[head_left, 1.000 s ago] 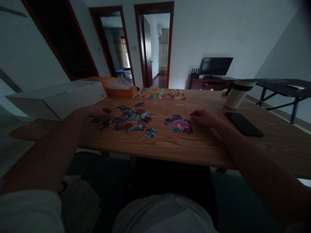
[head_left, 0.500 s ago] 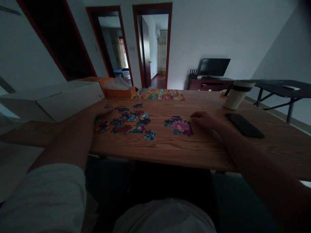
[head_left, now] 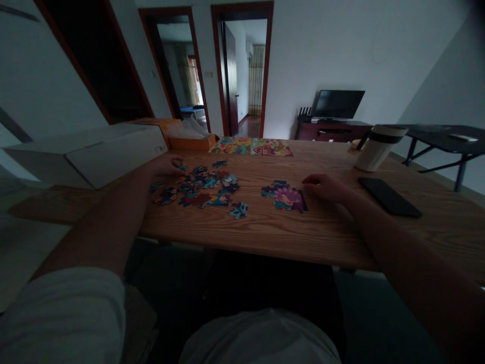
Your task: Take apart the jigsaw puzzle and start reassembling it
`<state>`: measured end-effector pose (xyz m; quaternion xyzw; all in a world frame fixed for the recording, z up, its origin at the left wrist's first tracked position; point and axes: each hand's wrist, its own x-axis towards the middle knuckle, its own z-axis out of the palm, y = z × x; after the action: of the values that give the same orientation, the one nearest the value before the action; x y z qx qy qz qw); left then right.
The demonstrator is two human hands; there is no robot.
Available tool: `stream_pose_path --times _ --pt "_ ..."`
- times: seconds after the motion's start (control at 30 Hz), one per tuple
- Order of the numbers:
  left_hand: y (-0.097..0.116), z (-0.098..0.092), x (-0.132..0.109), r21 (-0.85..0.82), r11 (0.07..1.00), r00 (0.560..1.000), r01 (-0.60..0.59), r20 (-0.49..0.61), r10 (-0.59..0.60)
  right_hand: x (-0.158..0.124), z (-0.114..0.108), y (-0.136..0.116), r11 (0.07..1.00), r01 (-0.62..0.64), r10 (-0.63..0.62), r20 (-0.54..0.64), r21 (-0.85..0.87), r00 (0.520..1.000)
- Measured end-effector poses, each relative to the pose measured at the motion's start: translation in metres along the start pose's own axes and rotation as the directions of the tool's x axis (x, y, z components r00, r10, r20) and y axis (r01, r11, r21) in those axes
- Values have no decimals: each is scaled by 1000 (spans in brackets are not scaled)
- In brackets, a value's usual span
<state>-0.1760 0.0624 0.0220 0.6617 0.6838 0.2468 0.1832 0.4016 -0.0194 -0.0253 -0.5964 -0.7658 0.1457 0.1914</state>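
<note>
Jigsaw puzzle pieces (head_left: 204,184) lie in a loose pile on the wooden table, left of centre. At the pile's far left edge, my left hand (head_left: 166,166) has thumb and fingers closed around a bluish puzzle piece (head_left: 184,167). A joined puzzle section (head_left: 288,197) with a pink-purple picture lies flat to the right. Just beyond its right edge rests my right hand (head_left: 322,187), fingers curled together, nothing visible in them. One separate blue puzzle piece (head_left: 239,210) lies between the pile and the joined section.
A colourful picture sheet (head_left: 252,146) lies at the table's far edge. A white box (head_left: 113,146) and an orange box (head_left: 191,142) holding clear plastic stand at the left. To the right are a black phone (head_left: 388,196) and a pale cup (head_left: 379,149) with a dark band.
My left hand has lifted from lying flat and its fingers have closed on a piece, which has shifted slightly right. My right hand stays beside the joined section. The view has shifted slightly.
</note>
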Motion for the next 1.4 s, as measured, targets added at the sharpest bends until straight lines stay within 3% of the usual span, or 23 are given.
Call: stream_pose_path --times 0.17,0.3,0.5,0.63,0.77,1.0,1.2,1.4 --pt "8 -4 -14 -14 998 995 62 73 -61 1 1 2 1000 13 -13 -1 -12 1000" --pt "19 -2 -21 -170 981 990 93 123 -72 1 2 3 1000 5 -5 2 -1 1000" --pt "66 9 -36 -373 924 976 87 216 -5 0 1 1 1000 -5 5 10 2 1000" --pt "95 25 -36 -449 893 965 34 246 86 1 2 3 1000 14 -14 3 7 1000" --pt "110 46 -27 -500 866 961 -8 236 146 3 4 7 999 39 -39 2 7 999" --pt "137 84 -24 -607 794 972 -14 177 153 1 3 5 1000 26 -26 -5 -1 1000" --pt "137 108 -32 -691 722 982 -31 113 151 2 3 2 999 31 -31 11 15 999" --pt "126 110 -32 -719 695 987 -21 97 130 0 2 -1 1000 25 -25 9 8 1000"
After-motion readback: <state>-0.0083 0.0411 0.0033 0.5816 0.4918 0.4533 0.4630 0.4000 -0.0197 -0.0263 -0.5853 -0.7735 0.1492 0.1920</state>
